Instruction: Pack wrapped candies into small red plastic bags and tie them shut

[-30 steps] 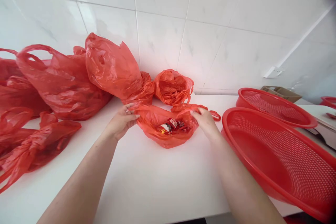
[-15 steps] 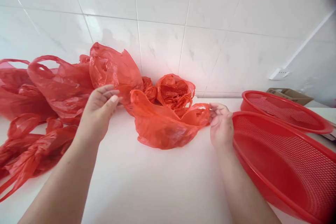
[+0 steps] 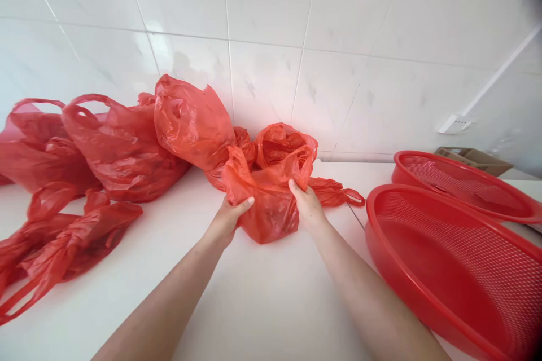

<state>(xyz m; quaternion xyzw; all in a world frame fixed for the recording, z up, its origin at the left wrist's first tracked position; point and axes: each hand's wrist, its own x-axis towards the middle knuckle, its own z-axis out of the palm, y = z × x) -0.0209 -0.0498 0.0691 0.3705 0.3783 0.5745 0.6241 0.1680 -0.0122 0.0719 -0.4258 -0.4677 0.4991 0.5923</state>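
Between my two hands a crumpled red plastic bag (image 3: 273, 208) stands on the white table. My left hand (image 3: 231, 219) grips its left side, thumb on the near face and fingers hidden behind the film. On the right side my right hand (image 3: 308, 206) holds the bag the same way, thumb upward. What lies inside the bag cannot be made out. Just behind it sits another red bag with an open mouth (image 3: 283, 141). A flattened red bag end with a loop handle (image 3: 332, 193) stretches out to the right of my right hand.
Several red plastic bags (image 3: 122, 152) crowd the left and back of the table (image 3: 262, 304), against a white tiled wall (image 3: 266, 76). At right are a large red mesh basket (image 3: 381, 254) and a second red basket (image 3: 466, 175). Behind them stands a cardboard box (image 3: 483, 161).
Both hands have come inward and now hold the bag's sides. My left hand was free of it, and my right hand was at its right end. The bag is bunched more upright.
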